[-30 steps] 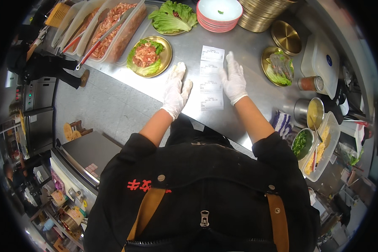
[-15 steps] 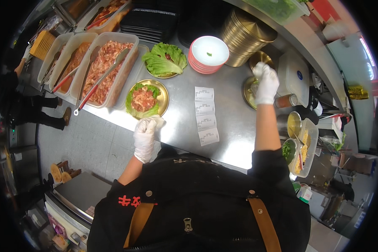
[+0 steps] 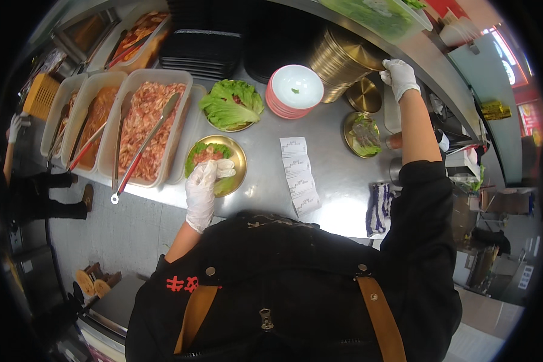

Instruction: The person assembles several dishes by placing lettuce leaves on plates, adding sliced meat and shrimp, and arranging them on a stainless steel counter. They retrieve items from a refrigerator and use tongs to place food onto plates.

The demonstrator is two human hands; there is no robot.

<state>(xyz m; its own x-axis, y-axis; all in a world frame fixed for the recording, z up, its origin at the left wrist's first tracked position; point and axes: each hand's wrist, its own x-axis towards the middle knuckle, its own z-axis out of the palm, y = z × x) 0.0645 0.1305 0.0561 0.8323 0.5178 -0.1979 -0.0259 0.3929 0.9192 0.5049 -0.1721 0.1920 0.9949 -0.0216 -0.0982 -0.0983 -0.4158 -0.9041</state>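
Observation:
My left hand (image 3: 201, 192), in a clear glove, is closed on a small pale limp piece (image 3: 225, 168). It is over the near left edge of a gold plate (image 3: 238, 176) holding lettuce and raw meat (image 3: 209, 152), partly hiding them. At the back right, my gloved right hand (image 3: 400, 79) is raised with bent fingers pinched at the rim of the top gold plate (image 3: 359, 49) in a tall stack. Below it sit a bare gold plate (image 3: 364, 96) and a small gold plate with leafy greens (image 3: 366, 136).
Tubs of raw meat (image 3: 151, 127) with tongs line the left. Another plate of lettuce (image 3: 232, 105), pink-rimmed white bowls (image 3: 294, 87) and black trays (image 3: 199, 51) stand behind. A paper slip strip (image 3: 298, 175) lies mid-counter; a striped cloth (image 3: 378, 210) is right. Another person's hand (image 3: 15, 128) shows far left.
My right hand has moved from the small plate of greens up to the plate stack. My left hand has moved up over the plate of meat with the pale piece.

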